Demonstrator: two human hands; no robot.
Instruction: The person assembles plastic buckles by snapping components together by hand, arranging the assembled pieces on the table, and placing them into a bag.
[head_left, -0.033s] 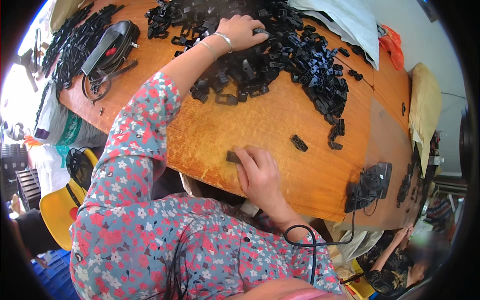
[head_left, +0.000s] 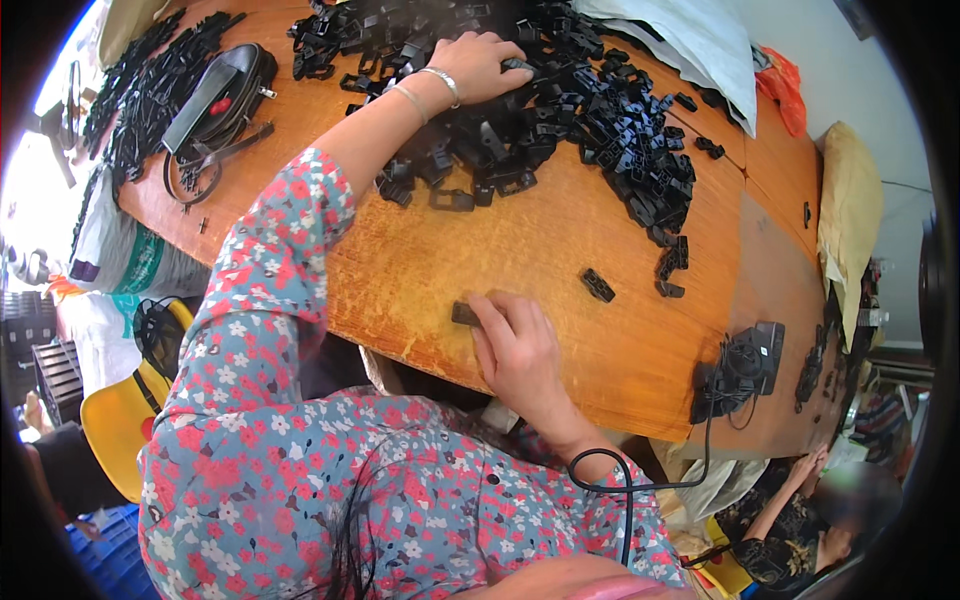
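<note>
Fingers (head_left: 489, 311) of the right hand (head_left: 522, 350), in the head view, pinch a black part (head_left: 464, 314) near the bench's (head_left: 400, 265) front edge; it juts left from them, visible length roughly sideways. The left hand (head_left: 474, 68) lies over the black pile (head_left: 635, 145); I cannot tell its grip.

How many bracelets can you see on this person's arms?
2, both near the left hand: a silver bracelet closest to it, and a thinner bracelet nearer the floral sleeve. Others may be hidden under cloth.
</note>
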